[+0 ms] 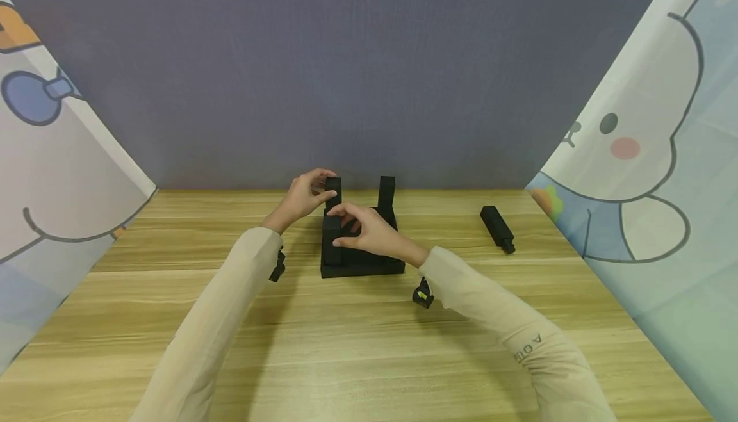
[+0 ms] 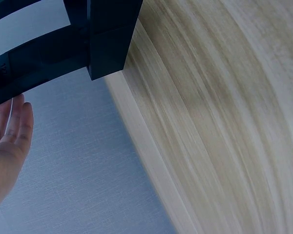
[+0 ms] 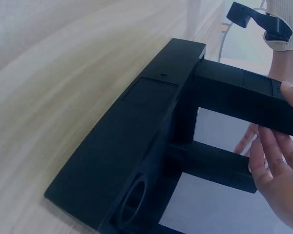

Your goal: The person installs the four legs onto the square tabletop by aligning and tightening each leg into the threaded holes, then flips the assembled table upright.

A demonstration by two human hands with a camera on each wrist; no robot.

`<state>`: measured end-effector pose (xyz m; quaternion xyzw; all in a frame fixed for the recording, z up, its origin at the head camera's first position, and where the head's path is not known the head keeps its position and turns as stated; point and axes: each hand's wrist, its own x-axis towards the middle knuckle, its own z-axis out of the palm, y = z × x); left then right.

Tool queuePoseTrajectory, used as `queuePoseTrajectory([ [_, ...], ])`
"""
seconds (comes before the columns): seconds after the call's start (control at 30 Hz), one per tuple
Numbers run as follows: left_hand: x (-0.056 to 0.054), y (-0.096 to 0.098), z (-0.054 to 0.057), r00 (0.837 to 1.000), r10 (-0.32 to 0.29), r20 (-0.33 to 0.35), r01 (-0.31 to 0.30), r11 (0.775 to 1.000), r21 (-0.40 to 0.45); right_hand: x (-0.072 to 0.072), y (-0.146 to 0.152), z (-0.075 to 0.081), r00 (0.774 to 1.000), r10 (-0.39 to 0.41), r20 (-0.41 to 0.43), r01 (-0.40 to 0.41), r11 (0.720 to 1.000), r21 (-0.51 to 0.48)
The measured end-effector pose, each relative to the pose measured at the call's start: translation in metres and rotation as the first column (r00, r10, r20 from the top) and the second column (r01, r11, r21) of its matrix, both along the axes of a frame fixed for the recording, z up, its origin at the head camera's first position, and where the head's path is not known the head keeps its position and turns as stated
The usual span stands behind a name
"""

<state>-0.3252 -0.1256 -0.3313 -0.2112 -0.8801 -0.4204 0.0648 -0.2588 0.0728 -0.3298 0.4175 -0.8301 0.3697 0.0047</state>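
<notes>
A black base (image 1: 363,271) with upright square posts sits on the wooden table. My left hand (image 1: 305,196) holds the top of the back left post (image 1: 334,185); in the left wrist view its thumb and fingers are on opposite sides of that post (image 2: 41,63). With thumb and fingers my right hand (image 1: 371,233) grips the front left post (image 1: 332,246), which stands on the base. The back right post (image 1: 387,193) stands untouched. In the right wrist view a round hole (image 3: 135,199) shows at another corner of the base.
A loose black post (image 1: 496,225) with a rounded peg end lies on the table (image 1: 323,358) to the right. Behind rises a grey panel (image 1: 357,76). Cartoon-printed sheets (image 1: 628,217) flank both sides. Black camera mounts (image 1: 423,294) hang at the wrists.
</notes>
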Motion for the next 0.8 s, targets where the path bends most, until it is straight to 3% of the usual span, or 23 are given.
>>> queuePoseTrajectory([
  [0.5, 0.001, 0.0, 0.0, 1.0, -0.002, -0.016, 0.002, 1.0, -0.005, 0.01, -0.008, -0.004, 0.989, -0.135, -0.062, 0.132, 0.99, -0.053],
  [0.8, 0.001, 0.001, 0.001, 1.0, -0.003, -0.012, 0.003, 1.0, -0.002, 0.009, -0.009, -0.008, 0.986, -0.152, -0.075, 0.147, 0.986, -0.076],
])
